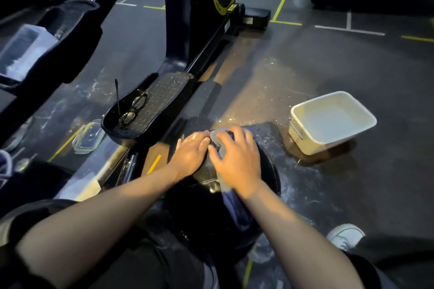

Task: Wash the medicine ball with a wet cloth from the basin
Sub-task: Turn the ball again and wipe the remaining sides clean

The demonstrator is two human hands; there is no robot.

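Observation:
A black medicine ball (pixel 267 171) rests on the dark gym floor in front of my knees. A blue-grey wet cloth (pixel 234 209) is draped over its top and hangs down its near side. My right hand (pixel 237 159) presses flat on the cloth with fingers spread. Beside it, my left hand (pixel 191 152) lies on the ball's left upper side, its fingertips touching the cloth's edge. The white rectangular basin (pixel 303 138) with water stands on the floor to the right of the ball.
A black exercise machine's pedal (pixel 162 98) holds a pair of glasses (pixel 132 110) just left of the ball. A clear container lid (pixel 88 136) lies on the floor further left. The floor around the ball is wet. My white shoe (pixel 345 234) is at the lower right.

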